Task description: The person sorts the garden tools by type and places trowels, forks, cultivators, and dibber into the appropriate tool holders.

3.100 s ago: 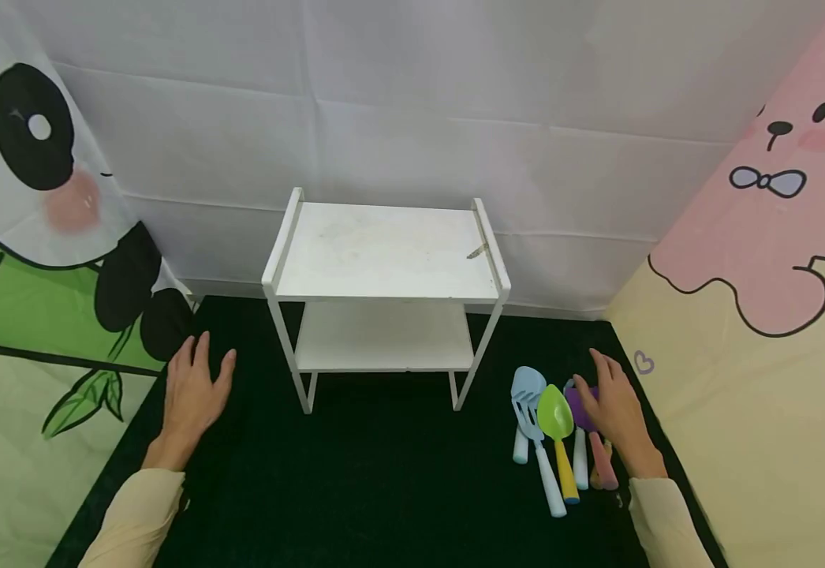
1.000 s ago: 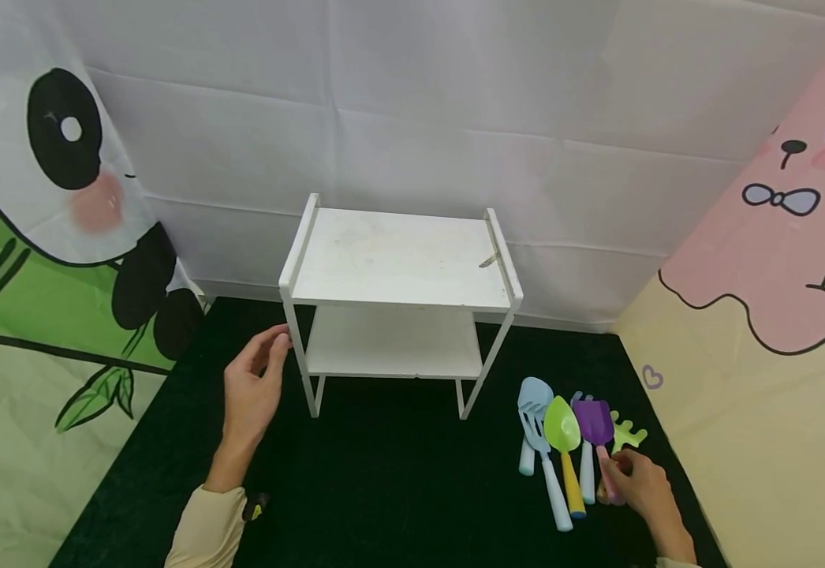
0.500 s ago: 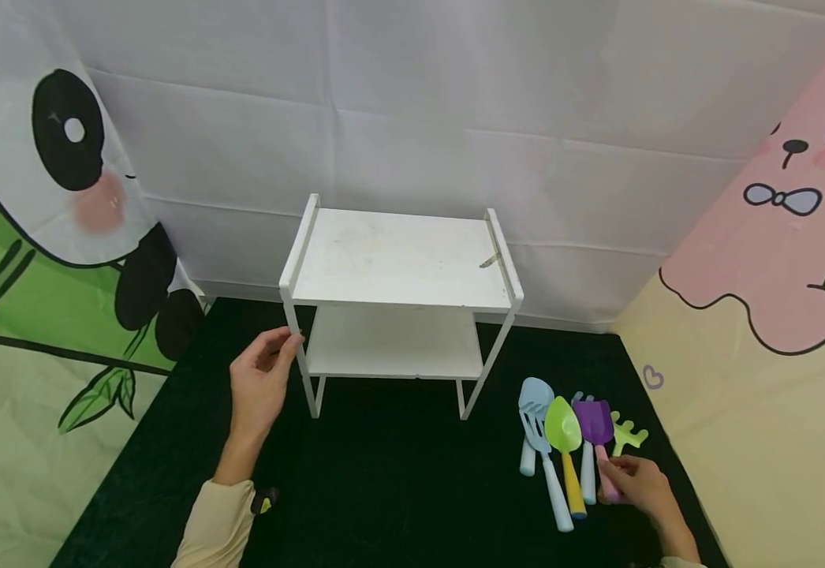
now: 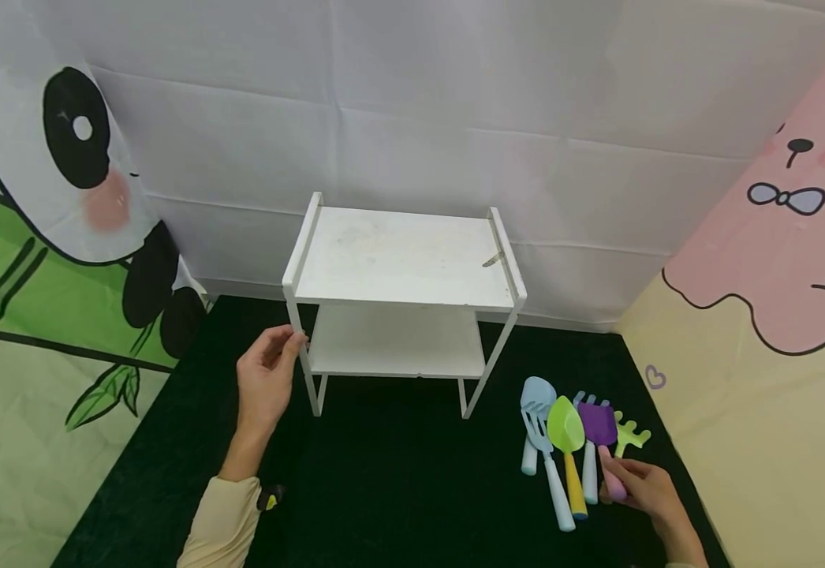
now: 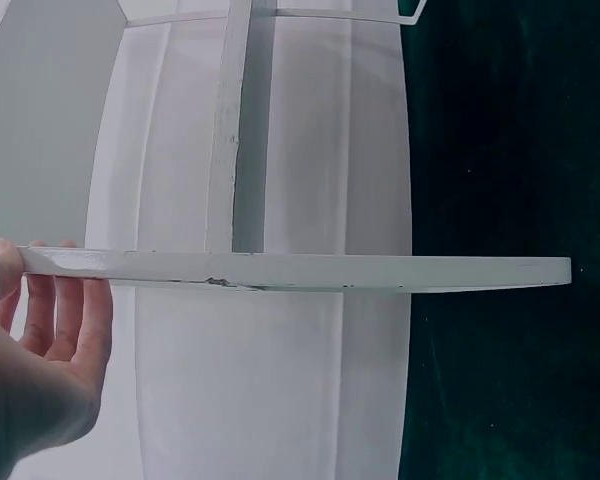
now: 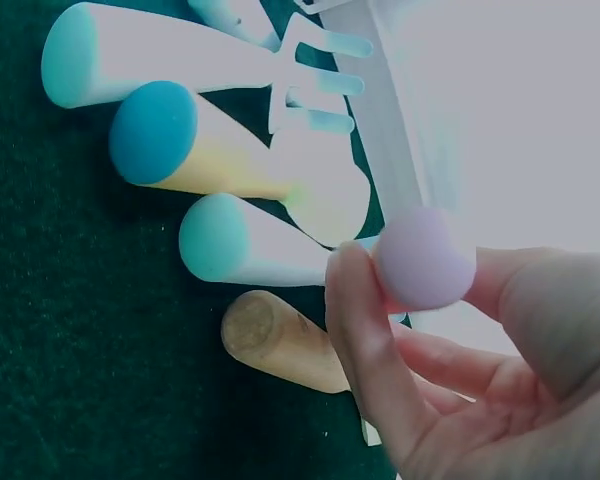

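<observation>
A small white two-tier shelf (image 4: 398, 256) stands against the back. My left hand (image 4: 265, 383) grips its front left leg partway down; in the left wrist view the fingers (image 5: 68, 315) wrap round that white leg (image 5: 330, 272). Over at the right, my right hand (image 4: 645, 491) pinches the pink handle of a toy shovel with a purple blade (image 4: 599, 424). Its rounded handle end (image 6: 425, 258) points at the right wrist camera, between thumb and fingers. Beneath and beside it lie a green rake (image 4: 631, 434) and a wooden-handled tool (image 6: 280, 340), partly hidden by the hand.
Left of the shovel lie a light-blue fork (image 4: 550, 461), a green scoop with a yellow handle (image 4: 566, 426), a pale-blue shovel (image 4: 539, 392) and another blue-handled tool (image 4: 590, 473). Dark green cloth (image 4: 398, 489) covers the surface; printed fabric walls enclose it.
My left hand has moved right from the left edge onto the shelf leg and closed round it. My right hand has come down to the shovel's handle and pinched it, lifting its end slightly.
</observation>
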{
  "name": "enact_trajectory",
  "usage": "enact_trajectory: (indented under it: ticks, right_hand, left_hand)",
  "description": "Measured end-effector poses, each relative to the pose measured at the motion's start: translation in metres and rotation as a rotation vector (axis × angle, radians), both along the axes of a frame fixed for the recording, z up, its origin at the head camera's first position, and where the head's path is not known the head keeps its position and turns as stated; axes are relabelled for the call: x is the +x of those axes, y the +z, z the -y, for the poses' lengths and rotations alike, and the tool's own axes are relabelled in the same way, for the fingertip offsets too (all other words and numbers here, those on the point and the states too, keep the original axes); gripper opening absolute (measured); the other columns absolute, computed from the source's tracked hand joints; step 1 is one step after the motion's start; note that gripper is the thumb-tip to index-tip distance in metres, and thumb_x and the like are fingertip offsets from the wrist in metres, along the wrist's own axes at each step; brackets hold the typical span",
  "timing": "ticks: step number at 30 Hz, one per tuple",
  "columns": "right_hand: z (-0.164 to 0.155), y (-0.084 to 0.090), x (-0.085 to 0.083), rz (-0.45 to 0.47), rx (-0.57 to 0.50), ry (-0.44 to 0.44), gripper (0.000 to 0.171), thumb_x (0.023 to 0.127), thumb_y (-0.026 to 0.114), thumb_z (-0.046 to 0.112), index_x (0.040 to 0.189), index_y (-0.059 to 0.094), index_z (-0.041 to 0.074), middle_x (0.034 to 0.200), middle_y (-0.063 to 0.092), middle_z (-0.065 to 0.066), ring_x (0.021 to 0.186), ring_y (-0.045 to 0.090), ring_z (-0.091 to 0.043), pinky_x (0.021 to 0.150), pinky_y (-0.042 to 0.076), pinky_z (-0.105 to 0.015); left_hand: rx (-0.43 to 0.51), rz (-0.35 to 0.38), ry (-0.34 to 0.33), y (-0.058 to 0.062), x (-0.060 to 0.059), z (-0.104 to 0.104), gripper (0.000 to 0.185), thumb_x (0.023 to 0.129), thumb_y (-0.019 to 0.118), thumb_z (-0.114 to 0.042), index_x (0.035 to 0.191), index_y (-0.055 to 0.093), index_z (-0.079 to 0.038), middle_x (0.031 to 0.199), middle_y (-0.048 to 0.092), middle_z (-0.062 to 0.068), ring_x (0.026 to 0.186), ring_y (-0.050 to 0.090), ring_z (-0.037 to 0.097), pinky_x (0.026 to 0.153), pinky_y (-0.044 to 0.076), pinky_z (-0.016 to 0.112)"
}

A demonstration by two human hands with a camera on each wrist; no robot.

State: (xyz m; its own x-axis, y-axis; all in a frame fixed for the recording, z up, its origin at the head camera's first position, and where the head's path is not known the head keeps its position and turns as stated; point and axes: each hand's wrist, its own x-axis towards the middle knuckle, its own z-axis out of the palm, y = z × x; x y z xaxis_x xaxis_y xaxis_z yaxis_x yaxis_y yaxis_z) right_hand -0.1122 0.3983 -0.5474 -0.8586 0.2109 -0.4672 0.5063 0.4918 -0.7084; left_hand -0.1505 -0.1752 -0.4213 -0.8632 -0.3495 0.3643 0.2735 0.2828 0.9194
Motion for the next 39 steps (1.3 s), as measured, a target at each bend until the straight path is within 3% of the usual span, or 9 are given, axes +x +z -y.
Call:
enact_trajectory:
  ticks: [12,23,33,39]
  right_hand:
    - [-0.001,0.008,0.007,-0.032,0.002,-0.051,0.085,0.097,0.066,0.054,0.139,0.048,-0.018,0.124,0.059,-0.035,0.091,0.067,-0.020,0.077,0.063,-0.037]
    - [0.004,0.014,0.008,-0.025,0.020,-0.087,0.092,0.094,0.065,0.061,0.146,0.043,-0.012,0.132,0.057,-0.034,0.094,0.066,-0.019,0.079,0.062,-0.036]
    - [0.021,0.028,0.013,-0.014,-0.034,-0.092,0.096,0.092,0.066,0.066,0.150,0.041,-0.006,0.129,0.062,-0.025,0.096,0.065,-0.019,0.084,0.061,-0.036]
    - [0.034,0.039,0.016,-0.010,-0.060,-0.083,0.098,0.090,0.065,0.069,0.152,0.040,-0.003,0.131,0.062,-0.024,0.100,0.064,-0.022,0.087,0.060,-0.036]
  left_hand:
    - [0.009,-0.024,0.009,0.005,0.003,-0.003,0.023,0.105,0.060,-0.010,0.117,0.064,0.010,0.111,0.070,0.025,0.095,0.063,-0.002,0.092,0.047,0.011]
    - [0.011,-0.003,0.026,-0.027,-0.015,0.007,0.024,0.105,0.060,-0.014,0.119,0.065,0.004,0.113,0.070,0.019,0.097,0.063,0.001,0.093,0.047,0.013]
    - [0.035,-0.039,-0.010,-0.029,-0.014,0.010,0.023,0.104,0.062,-0.017,0.117,0.067,0.001,0.111,0.071,0.015,0.098,0.065,0.006,0.093,0.048,0.013]
    - [0.022,-0.030,0.001,-0.030,-0.017,0.009,0.023,0.105,0.060,-0.012,0.118,0.065,0.006,0.112,0.069,0.018,0.097,0.063,0.004,0.093,0.047,0.012]
